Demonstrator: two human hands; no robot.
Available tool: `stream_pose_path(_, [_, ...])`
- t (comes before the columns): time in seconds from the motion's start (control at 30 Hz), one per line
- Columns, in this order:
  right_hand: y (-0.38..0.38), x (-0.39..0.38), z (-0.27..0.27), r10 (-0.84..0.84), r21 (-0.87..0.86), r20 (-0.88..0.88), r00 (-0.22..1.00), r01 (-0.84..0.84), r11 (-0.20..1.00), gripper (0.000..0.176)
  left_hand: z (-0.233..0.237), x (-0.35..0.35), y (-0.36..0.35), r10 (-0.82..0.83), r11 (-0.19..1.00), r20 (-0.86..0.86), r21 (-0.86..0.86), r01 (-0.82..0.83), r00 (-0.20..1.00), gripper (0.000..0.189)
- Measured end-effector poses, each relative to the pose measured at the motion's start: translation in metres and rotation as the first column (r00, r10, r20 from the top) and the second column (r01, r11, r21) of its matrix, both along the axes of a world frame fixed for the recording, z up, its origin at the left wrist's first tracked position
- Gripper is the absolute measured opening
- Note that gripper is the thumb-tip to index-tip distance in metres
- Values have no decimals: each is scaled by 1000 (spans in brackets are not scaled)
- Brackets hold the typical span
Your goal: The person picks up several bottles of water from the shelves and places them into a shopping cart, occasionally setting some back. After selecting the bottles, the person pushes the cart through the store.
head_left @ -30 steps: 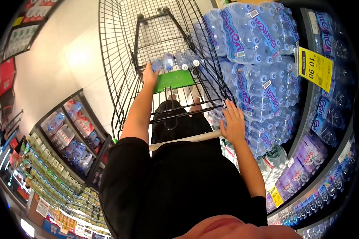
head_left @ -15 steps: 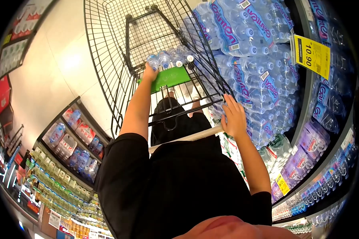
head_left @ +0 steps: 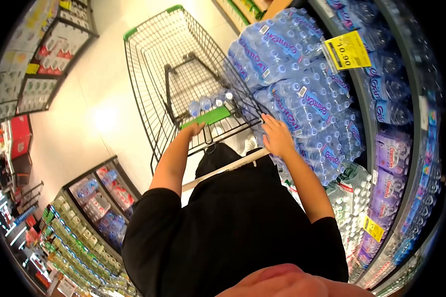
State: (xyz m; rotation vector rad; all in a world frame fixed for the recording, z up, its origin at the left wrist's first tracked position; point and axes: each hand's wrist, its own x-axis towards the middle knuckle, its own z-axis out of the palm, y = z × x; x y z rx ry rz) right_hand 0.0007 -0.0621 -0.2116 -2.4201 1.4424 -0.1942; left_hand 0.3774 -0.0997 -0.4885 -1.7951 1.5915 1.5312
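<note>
A wire shopping cart (head_left: 148, 74) with green corner caps stands in front of me. Several clear water bottles (head_left: 205, 102) lie side by side in its near end, behind a green panel (head_left: 210, 118). My left hand (head_left: 192, 130) is at the panel's near left edge, apart from the bottles, its fingers loosely extended with nothing seen in them. With fingers stretched out, my right hand (head_left: 278, 134) rests against the cart's near right corner. A pale bar (head_left: 223, 170) crosses in front of my waist, below both hands.
Shrink-wrapped water packs (head_left: 302, 104) are stacked close along the cart's right side. A yellow price tag (head_left: 347, 51) juts out from the shelf there. On the left stand a low shelf unit (head_left: 96, 198) with packs and rows of bottles (head_left: 79, 242). Pale floor (head_left: 84, 133) runs left of the cart.
My left hand has let go of a bottle in the cart and drawn back to the green panel. My right hand stays at the cart's corner. The view has shifted, showing the cart's far end.
</note>
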Motion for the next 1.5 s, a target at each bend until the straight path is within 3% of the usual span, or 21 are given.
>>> stream_pose_path(0.03, [2, -1, -3, -11, -13, 3, 1000, 11, 1000, 33, 9, 3, -3, 18, 992, -57, 128, -11, 998, 79])
stream_pose_path(0.1, [4, 0, 2, -30, -54, 8, 1000, 31, 998, 35, 21, 14, -2, -245, 968, -156, -86, 234, 957, 80])
stream_pose_path(0.13, [4, 3, 13, -59, -52, -25, 998, 57, 997, 41, 42, 14, 0, -282, 958, -120, -92, 272, 952, 82])
stream_pose_path(0.17, [8, 1, 8, -88, -63, 24, 996, 90, 994, 47, 7, 24, 4, -312, 947, -174, -135, 291, 934, 85])
stream_pose_path(0.2, [9, 0, 5, -102, -43, 5, 995, 102, 994, 50, 54, 18, 3, -291, 957, -152, -30, 290, 944, 86])
stream_pose_path(0.23, [11, 1, 5, -112, -19, -10, 994, 112, 994, 53, 60, 21, 11, -262, 964, -170, -81, 251, 950, 88])
stream_pose_path(0.33, [14, 3, 3, -128, 24, -80, 988, 130, 991, 58, 37, 29, 20, -186, 978, -105, 72, 194, 977, 81])
stream_pose_path(0.37, [13, 3, 5, -138, 46, -79, 987, 142, 989, 58, 52, 29, 26, -141, 990, -160, 7, 144, 977, 80])
stream_pose_path(0.43, [17, 4, 4, -156, 110, -81, 984, 164, 980, 59, 130, 14, 40, 25, 999, -161, 49, -17, 987, 78])
stream_pose_path(0.5, [21, 4, 0, -155, 71, -77, 985, 160, 985, 59, 123, 20, 40, -57, 995, -120, 70, 66, 991, 75])
stream_pose_path(0.53, [24, 5, 1, -156, 82, -83, 984, 162, 983, 59, 123, 22, 49, -85, 991, -71, -108, 77, 994, 70])
stream_pose_path(0.63, [31, 7, 3, -157, 100, -111, 981, 168, 981, 59, 155, 27, 62, 87, 987, -330, 156, -37, 940, 66])
stream_pose_path(0.67, [37, 8, 3, -161, 101, -113, 980, 173, 980, 59, 176, 25, 69, 60, 993, -299, 111, -28, 952, 65])
stream_pose_path(0.77, [53, 11, 2, -169, 67, -97, 981, 176, 982, 58, 162, 31, 88, 7, 1000, -118, 8, -6, 993, 67])
stream_pose_path(0.9, [84, 12, -5, -187, 36, -54, 981, 189, 981, 57, 211, 25, 132, -55, 979, 14, -196, 57, 998, 81])
stream_pose_path(0.93, [92, 12, -6, -189, 32, -36, 981, 190, 981, 56, 216, 21, 149, -66, 938, 28, -338, 72, 997, 87])
stream_pose_path(1.07, [132, 9, -8, -205, 67, -42, 978, 207, 976, 55, 239, 8, 190, -41, 947, 145, -311, 85, 989, 90])
stream_pose_path(1.1, [144, 6, -15, -209, 29, -31, 977, 210, 977, 57, 210, 15, 199, -50, 918, 115, -385, 91, 992, 90])
stream_pose_path(1.17, [166, -2, -19, -195, 46, -61, 979, 198, 979, 61, 219, 9, 216, -124, 935, 121, -318, 157, 985, 89])
stream_pose_path(1.3, [221, -17, -16, -211, 70, -21, 977, 212, 975, 58, 232, -7, 261, -78, 958, 58, -273, 91, 995, 84])
stream_pose_path(1.5, [296, -35, -3, -239, 96, -2, 971, 238, 966, 53, 215, -23, 316, -98, 946, 13, -310, 97, 995, 88])
